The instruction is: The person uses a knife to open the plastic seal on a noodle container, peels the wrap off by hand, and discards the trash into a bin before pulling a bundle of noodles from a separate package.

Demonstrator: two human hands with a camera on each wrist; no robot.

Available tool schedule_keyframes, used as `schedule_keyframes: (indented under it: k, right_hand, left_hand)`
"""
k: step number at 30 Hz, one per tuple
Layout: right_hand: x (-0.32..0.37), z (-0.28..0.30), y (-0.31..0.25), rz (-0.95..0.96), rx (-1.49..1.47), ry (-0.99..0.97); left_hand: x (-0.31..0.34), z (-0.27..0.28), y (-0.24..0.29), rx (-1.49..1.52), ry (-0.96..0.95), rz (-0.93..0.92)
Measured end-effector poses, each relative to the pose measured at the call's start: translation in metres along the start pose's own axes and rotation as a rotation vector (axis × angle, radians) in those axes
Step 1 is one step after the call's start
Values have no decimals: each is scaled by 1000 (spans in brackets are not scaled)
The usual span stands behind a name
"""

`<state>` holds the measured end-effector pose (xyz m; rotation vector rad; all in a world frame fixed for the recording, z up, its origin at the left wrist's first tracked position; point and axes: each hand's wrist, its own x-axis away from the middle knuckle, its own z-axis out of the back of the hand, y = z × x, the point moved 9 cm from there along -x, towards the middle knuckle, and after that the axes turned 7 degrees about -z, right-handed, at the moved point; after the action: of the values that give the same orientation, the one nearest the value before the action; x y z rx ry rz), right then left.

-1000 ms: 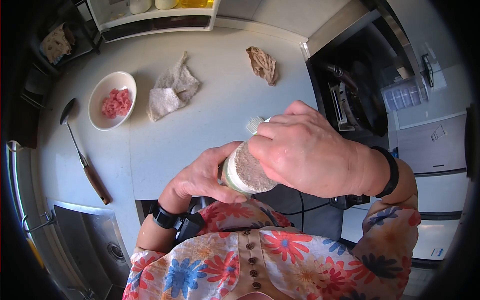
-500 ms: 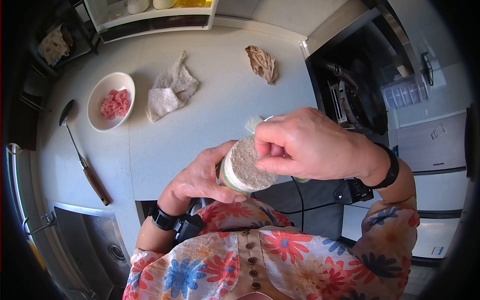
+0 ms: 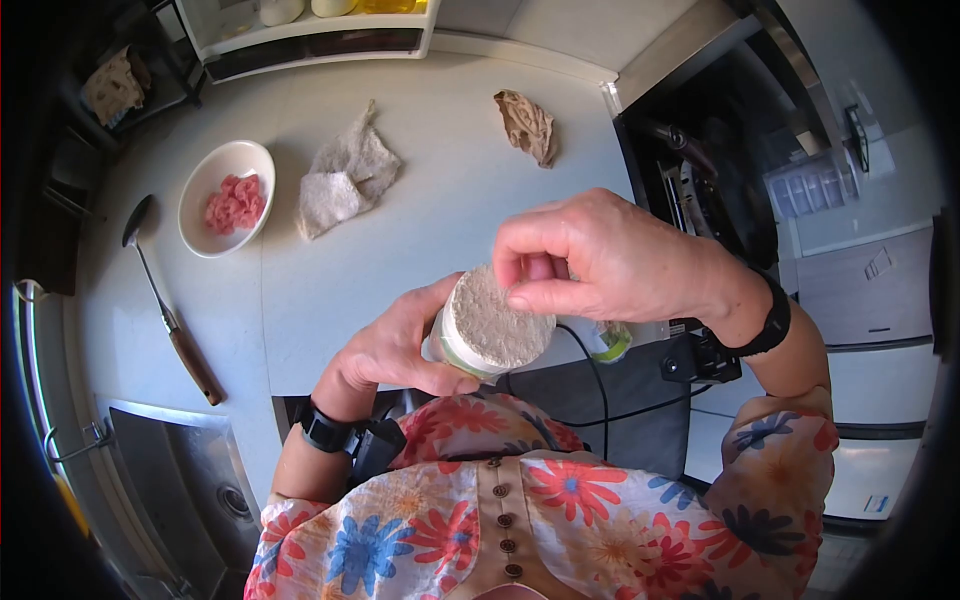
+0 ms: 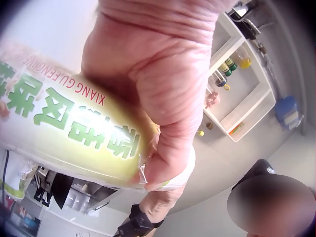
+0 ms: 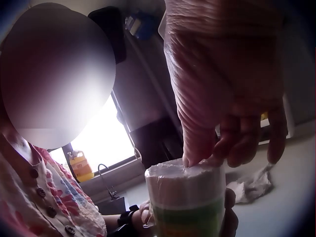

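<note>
Container [image 4: 59,143] printed “XIANG GU”, green Chinese characters [image 4: 96,129], both hands [image 3: 400,345] [image 3: 630,265] touching

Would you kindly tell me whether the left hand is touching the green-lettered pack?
Touching. The left wrist view shows it: the left hand lies right against the green-lettered pack, with no gap between skin and wrapper where they meet.

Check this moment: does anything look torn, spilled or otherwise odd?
The container gripped by the left hand looks odd: its top is rough and ragged, perhaps a torn seal, where the right hand pinches. The grey cloth and brown cloth lie crumpled on the counter. No visible spill.
</note>
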<state>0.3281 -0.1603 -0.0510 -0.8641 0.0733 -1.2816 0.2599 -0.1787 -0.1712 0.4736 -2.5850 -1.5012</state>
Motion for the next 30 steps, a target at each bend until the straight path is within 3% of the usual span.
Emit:
schedule_keyframes:
  k: [6, 9, 12, 13, 15, 17, 18, 20, 24, 27, 30]
  right_hand:
    - [8, 3, 15, 34, -1, 189]
    - [14, -21, 50, -23, -738, 105]
    - [24, -49, 57, 35, -943, 227]
    - [24, -62, 57, 36, -940, 217]
    - [25, -69, 59, 68, -940, 378]
    - [22, -76, 64, 28, -960, 404]
    - [22, -77, 70, -10, -975, 434]
    - [22, -76, 70, 6, -954, 439]
    - [23, -78, 70, 37, -987, 401]
    - [25, -79, 78, 15, -1065, 384]
    - [23, -79, 80, 5, -1109, 369]
  left_hand:
    - [4, 10, 5, 86, 47, -146]
    - [7, 9, 11, 176, 65, -196]
    - [10, 9, 9, 225, 112, -191]
    - [11, 9, 8, 194, 144, -195]
    - [10, 12, 4, 165, 178, -196]
    - [8, 16, 15, -193, 194, -347]
    - [6, 17, 18, -192, 189, -347]
    - [11, 13, 45, -626, 193, -472]
    - [20, 8, 63, -683, 276, -491]
    - [27, 17, 59, -700, 374, -359]
    - [26, 19, 36, -446, 319, -258]
